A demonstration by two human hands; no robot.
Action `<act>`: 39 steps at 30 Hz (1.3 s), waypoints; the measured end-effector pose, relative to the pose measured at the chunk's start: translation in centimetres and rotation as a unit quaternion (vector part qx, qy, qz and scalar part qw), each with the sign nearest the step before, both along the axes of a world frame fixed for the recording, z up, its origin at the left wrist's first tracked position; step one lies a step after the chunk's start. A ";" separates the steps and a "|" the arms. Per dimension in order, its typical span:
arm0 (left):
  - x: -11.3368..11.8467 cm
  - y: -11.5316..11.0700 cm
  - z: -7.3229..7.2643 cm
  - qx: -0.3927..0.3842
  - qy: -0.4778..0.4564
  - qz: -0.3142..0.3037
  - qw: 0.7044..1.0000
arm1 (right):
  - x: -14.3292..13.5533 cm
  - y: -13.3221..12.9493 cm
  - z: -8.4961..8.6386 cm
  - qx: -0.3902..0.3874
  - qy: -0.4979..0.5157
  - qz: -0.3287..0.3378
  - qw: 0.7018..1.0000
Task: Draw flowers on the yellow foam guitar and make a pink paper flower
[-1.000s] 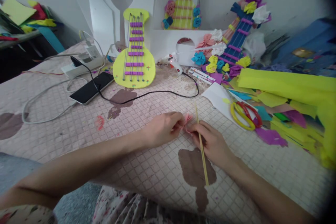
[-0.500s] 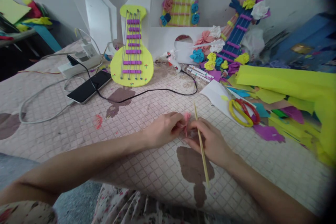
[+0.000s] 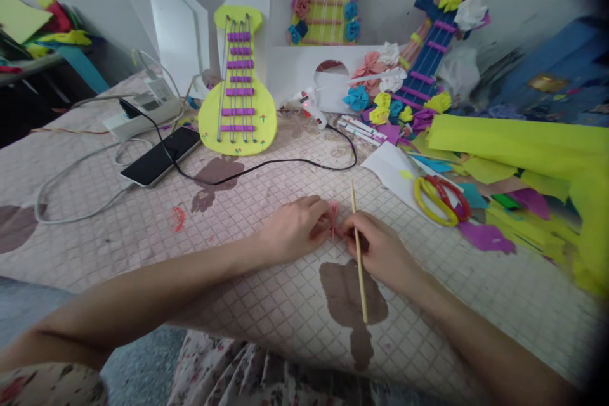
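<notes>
A small piece of pink paper [image 3: 333, 221] is pinched between my two hands above the tiled-pattern cloth. My left hand [image 3: 297, 228] has its fingers closed on the paper's left side. The fingers of my right hand [image 3: 380, 247] are closed too, touching the paper's right side and holding a thin wooden stick [image 3: 360, 266]. The stick slants down past my right palm, its upper tip beyond the fingers. A brown leaf-shaped print on the cloth lies below the hands.
A yellow paper guitar [image 3: 238, 104] stands behind, near a hot glue gun [image 3: 313, 109] with a black cable. Phone [image 3: 162, 155] and power strip [image 3: 143, 115] lie left. Scissors [image 3: 435, 202], coloured scraps and a flower-decorated blue guitar [image 3: 425, 63] are at the right.
The pink paper has shifted slightly left and looks more spread. The stick has become more upright, its lower end moving left and up. My right hand's fingers have drawn closer together.
</notes>
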State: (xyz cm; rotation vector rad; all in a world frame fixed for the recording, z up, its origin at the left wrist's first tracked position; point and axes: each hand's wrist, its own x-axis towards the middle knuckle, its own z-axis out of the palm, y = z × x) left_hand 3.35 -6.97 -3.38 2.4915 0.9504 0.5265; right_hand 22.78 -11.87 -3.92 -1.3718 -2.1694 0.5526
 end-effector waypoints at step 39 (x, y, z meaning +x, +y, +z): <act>0.8 0.5 0.6 0.002 0.099 0.013 0.995 | -0.3 1.3 -0.2 -0.018 -0.117 -0.057 0.991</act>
